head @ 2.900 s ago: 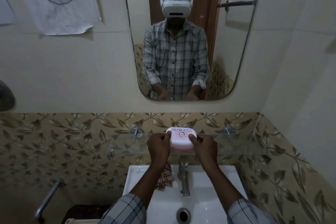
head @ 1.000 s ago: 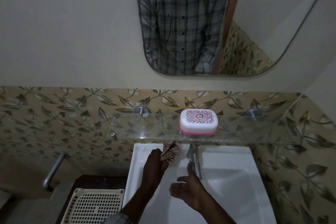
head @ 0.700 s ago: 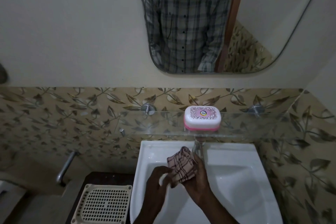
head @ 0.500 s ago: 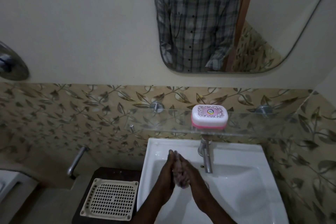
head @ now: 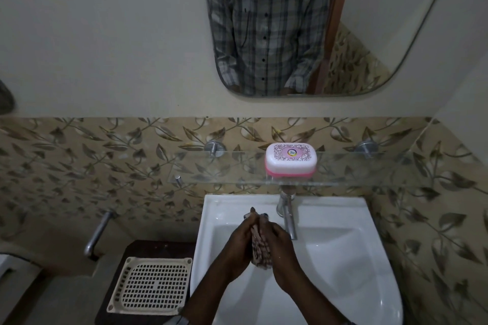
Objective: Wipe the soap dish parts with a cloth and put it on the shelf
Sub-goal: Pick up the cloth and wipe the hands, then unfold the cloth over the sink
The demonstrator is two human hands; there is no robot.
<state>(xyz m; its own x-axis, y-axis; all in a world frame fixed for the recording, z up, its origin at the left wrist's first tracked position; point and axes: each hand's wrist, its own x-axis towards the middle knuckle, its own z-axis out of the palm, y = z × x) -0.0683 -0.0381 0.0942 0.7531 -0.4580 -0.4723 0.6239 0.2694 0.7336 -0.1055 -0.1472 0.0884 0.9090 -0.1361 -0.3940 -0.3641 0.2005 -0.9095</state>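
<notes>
The soap dish (head: 290, 159), a white lid with a patterned top over a pink base, stands closed on the glass shelf (head: 232, 174) above the sink. Nobody touches it. Lower down, over the white basin (head: 343, 258), my left hand (head: 239, 241) and my right hand (head: 280, 244) press palm to palm around the checked cloth (head: 260, 245). The cloth is bunched between them, with only its edge showing.
A chrome tap (head: 288, 215) stands just right of my hands. A cream perforated tray (head: 154, 287) lies on a dark stand left of the sink. A metal pipe (head: 96, 235) juts from the tiled wall. A mirror (head: 330, 21) hangs above the shelf.
Both hands let go of the soap dish, which stays on the shelf. My left hand took the cloth from the sink's back edge, and both hands closed around it over the basin.
</notes>
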